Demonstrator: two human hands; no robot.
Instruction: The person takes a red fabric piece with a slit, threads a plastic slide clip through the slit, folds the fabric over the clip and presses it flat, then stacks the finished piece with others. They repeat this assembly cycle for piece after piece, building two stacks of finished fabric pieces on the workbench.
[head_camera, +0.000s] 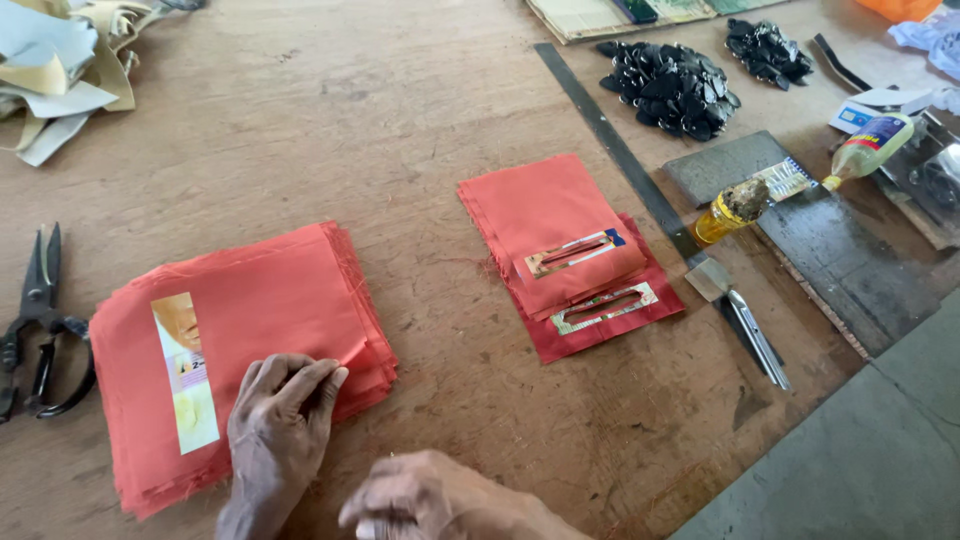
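A thick stack of red-orange cloth pieces (250, 320) lies on the wooden table (400, 130) at the front left, with a printed paper strip (185, 375) on top. My left hand (280, 430) rests on the stack's near right corner, its fingertips pinching the edge of the top piece. Just right of it, my right hand (440, 500) hovers low at the frame's bottom edge, fingers curled; what it holds, if anything, is hidden. A second, smaller pile of red cloth (560, 240) with two slotted card templates (575, 252) lies in the middle of the table.
Black scissors (35, 320) lie at the left edge. A long metal ruler (620, 150), a scraper knife (745, 320), two glue bottles (735, 208), a dark slab (830, 240) and heaps of black parts (670, 85) fill the right side. Pale scraps (55, 70) sit top left.
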